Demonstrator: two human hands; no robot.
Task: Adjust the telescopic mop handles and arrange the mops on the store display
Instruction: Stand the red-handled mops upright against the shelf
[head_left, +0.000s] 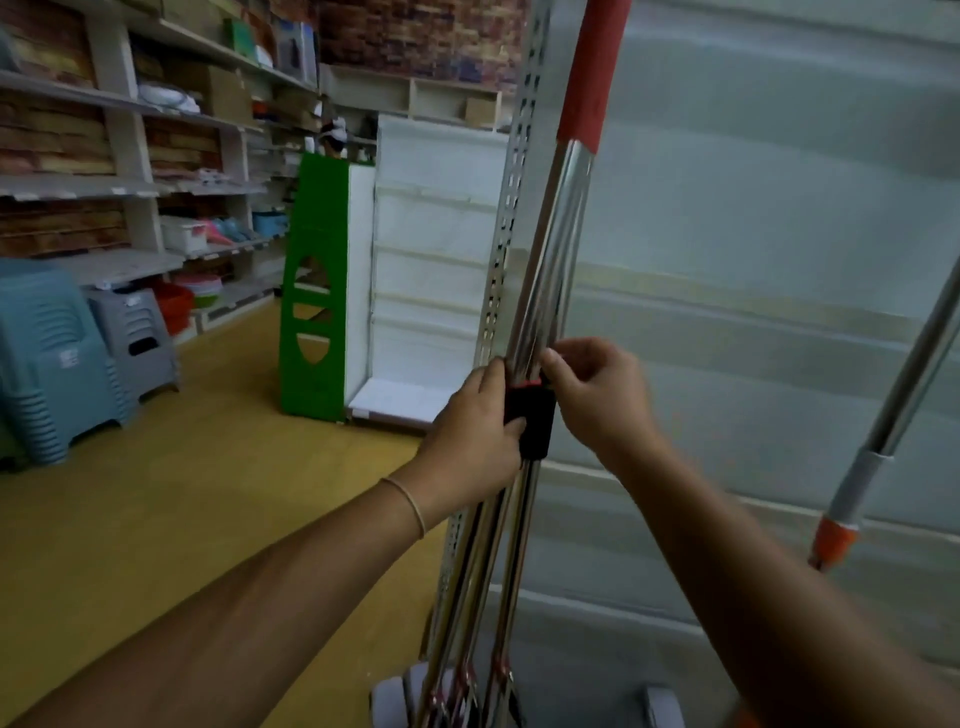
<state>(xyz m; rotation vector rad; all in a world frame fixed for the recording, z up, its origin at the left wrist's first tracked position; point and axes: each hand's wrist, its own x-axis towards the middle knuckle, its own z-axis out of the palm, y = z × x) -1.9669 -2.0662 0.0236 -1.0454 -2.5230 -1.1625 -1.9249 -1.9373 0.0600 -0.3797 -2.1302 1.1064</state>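
A shiny steel mop handle (558, 234) with a red grip (595, 67) at its top stands upright in front of me, beside other steel handles (483, 571) that run down to mop heads at the floor. A black locking collar (535, 421) with a red ring joins its two sections. My left hand (467, 441) grips the collar from the left. My right hand (597, 395) pinches the handle just above the collar. A further mop handle (904, 374) with an orange collar (834, 543) leans at the right.
A perforated metal upright (511, 197) and pale display panels (753, 260) stand right behind the handles. A green and white shelf unit (322, 291) stands farther back. Stacked plastic stools (57, 358) and wall shelves of goods (156, 156) fill the left, with yellow floor (182, 493) between.
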